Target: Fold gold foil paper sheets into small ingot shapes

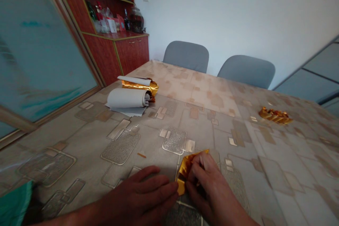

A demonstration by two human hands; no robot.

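Gold foil [186, 165] at the worktop [150, 137] sits pinched in my right hand [205, 176]; my left hand [140, 194] meets its edge, grip unclear to me. I judge this shaping; the next move wants steady pressure.

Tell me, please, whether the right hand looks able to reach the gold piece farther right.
Probably yes: nothing stands between the gold piece and the right hand, though that hand holds gold foil.
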